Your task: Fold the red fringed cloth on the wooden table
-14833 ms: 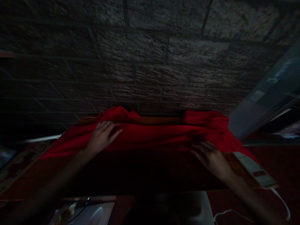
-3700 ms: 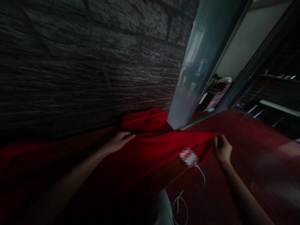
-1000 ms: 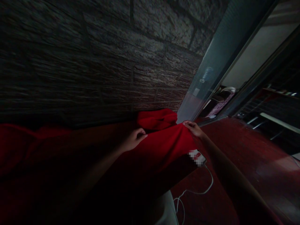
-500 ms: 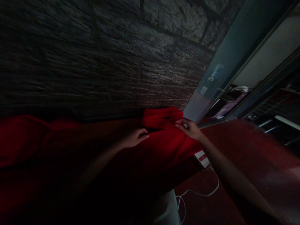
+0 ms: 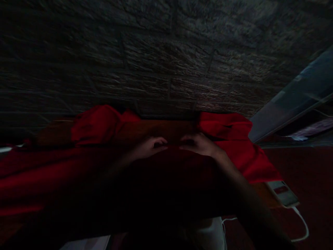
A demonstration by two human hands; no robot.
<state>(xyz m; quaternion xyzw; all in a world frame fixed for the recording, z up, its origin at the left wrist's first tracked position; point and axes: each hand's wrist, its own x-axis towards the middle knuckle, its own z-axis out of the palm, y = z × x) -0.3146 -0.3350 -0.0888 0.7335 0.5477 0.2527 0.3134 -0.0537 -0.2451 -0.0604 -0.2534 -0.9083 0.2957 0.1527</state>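
Note:
A red garment [image 5: 252, 163] lies spread over a wooden table [image 5: 145, 128], its middle in deep shadow. My left hand [image 5: 149, 148] is at the cloth's far edge, thumb and fingers apart, with nothing visible between them. Facing it a short way to the right, my right hand [image 5: 201, 144] has its thumb and fingers apart too. Both hands hover over or rest lightly on the cloth; the dark hides which. Folded red fabric [image 5: 223, 125] lies beyond my right hand, and a bunched red part [image 5: 97, 125] lies to the far left.
A rough brick wall [image 5: 145, 76] rises right behind the table. At the table's right end sits a white and red device [image 5: 283, 192] with a white cable [image 5: 305, 222]. A pale door frame [image 5: 281, 100] stands at the right, above a red floor [image 5: 312, 173].
My view has turned left. My right hand has left the folded fabric at the right and come nearer my left hand. Both now lie over the middle of the cloth.

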